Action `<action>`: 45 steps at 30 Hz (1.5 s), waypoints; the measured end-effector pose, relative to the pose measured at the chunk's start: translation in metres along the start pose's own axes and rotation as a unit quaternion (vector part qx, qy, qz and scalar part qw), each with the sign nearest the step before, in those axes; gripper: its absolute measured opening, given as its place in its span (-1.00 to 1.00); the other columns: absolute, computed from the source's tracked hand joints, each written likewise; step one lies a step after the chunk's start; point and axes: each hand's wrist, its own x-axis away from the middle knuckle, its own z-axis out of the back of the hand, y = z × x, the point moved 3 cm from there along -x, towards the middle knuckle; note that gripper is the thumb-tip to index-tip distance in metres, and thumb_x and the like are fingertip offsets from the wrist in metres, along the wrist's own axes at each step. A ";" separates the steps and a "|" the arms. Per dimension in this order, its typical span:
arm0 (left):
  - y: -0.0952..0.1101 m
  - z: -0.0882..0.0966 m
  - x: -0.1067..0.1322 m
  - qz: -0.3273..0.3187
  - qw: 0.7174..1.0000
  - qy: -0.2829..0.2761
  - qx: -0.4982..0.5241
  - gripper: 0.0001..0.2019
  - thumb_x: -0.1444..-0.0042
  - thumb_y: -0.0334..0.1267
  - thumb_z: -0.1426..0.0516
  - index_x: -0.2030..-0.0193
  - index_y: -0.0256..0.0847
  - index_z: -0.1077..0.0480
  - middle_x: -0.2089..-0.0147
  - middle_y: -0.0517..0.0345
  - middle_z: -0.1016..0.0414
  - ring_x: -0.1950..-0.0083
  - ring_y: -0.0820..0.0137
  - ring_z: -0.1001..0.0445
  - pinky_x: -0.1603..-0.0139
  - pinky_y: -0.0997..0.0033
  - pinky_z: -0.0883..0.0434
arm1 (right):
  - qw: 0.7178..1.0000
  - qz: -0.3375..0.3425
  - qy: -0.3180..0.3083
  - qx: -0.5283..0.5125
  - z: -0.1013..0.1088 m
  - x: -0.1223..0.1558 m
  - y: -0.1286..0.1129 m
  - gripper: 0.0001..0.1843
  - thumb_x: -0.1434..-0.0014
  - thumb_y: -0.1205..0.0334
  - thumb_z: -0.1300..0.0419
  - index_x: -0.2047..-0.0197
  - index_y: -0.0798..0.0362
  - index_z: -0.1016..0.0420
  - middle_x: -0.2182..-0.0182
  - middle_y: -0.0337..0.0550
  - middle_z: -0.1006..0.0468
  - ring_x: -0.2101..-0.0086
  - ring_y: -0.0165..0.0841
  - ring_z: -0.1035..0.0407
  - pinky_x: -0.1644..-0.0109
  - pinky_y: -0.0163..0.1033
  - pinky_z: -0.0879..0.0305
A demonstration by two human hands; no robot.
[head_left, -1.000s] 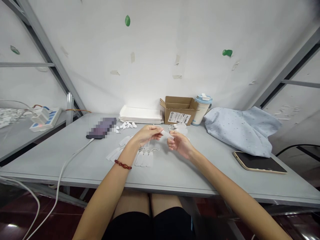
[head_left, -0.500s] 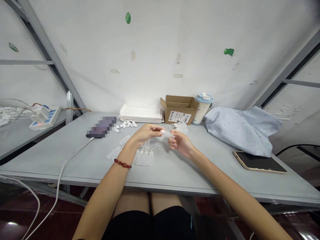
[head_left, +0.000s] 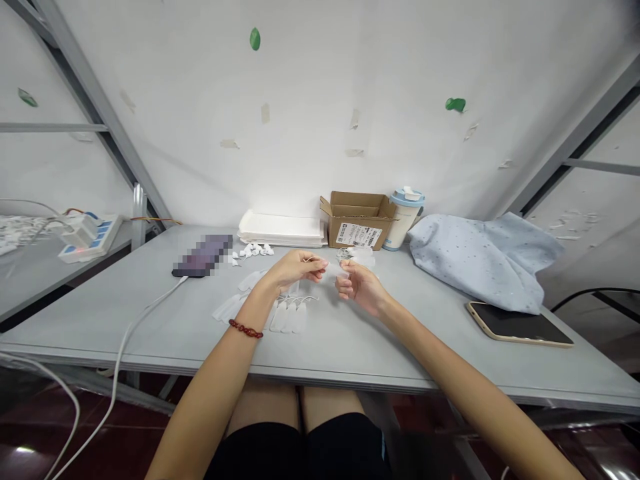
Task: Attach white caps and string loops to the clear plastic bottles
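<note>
Above the middle of the table, my left hand (head_left: 299, 268) is closed in a pinch on a thin white cord (head_left: 309, 259), part of which shows over the fingers. Facing it a short gap away, my right hand (head_left: 361, 288) has its thumb and forefinger pressed together. A pale, see-through bit shows under its fingertips, too small to name. Flat translucent white strips with cord ends (head_left: 289, 317) lie in a row below my left hand, partly hidden by the wrist. Behind my right hand rests another bunch of such strips (head_left: 363, 255).
Small white curled pieces (head_left: 257, 250) sit near a charging phone (head_left: 204, 256). At the back stand a stack of white sheets (head_left: 283, 230), an open cardboard box (head_left: 359, 223) and a lidded cup (head_left: 401, 223). A blue cloth (head_left: 480, 257) and another phone (head_left: 520, 325) lie right.
The small white piece at my left fingertips is now mostly covered by the fingers. Both hands keep nearly the same place; the view has shifted very slightly.
</note>
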 end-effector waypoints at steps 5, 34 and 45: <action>0.000 0.003 0.000 -0.020 1.000 -0.013 0.019 -0.68 0.23 -0.24 -0.37 0.29 -0.32 -0.51 0.41 0.13 -0.46 0.32 0.43 -0.42 0.12 0.30 -0.37 | 1.000 0.000 0.001 -0.001 0.000 -0.001 0.001 -0.80 -0.04 0.20 -0.13 0.36 -0.02 -0.12 0.67 -0.42 -0.07 0.65 -0.50 0.03 0.54 -0.39 -0.02; -0.002 0.002 -0.002 -0.002 0.997 0.023 -0.071 -0.68 0.13 -0.07 -0.29 0.45 -0.35 -0.47 0.42 0.09 -0.47 0.44 0.49 -0.37 0.33 0.39 -0.38 | 0.926 0.145 0.093 0.337 0.005 -0.004 -0.002 -0.60 -0.09 -0.11 -0.09 0.42 0.10 -0.32 0.55 -0.23 -0.41 0.61 -0.49 -0.19 0.47 -0.30 -0.14; -0.001 -0.002 -0.003 -0.033 0.997 0.018 -0.063 -0.73 0.05 -0.12 -0.24 0.41 -0.35 -0.46 0.42 0.11 -0.43 0.41 0.49 -0.39 0.31 0.41 -0.38 | 0.945 0.132 0.101 0.281 0.005 -0.004 -0.003 -0.55 -0.05 -0.17 -0.13 0.46 0.09 -0.31 0.56 -0.24 -0.39 0.61 -0.51 -0.17 0.49 -0.33 -0.14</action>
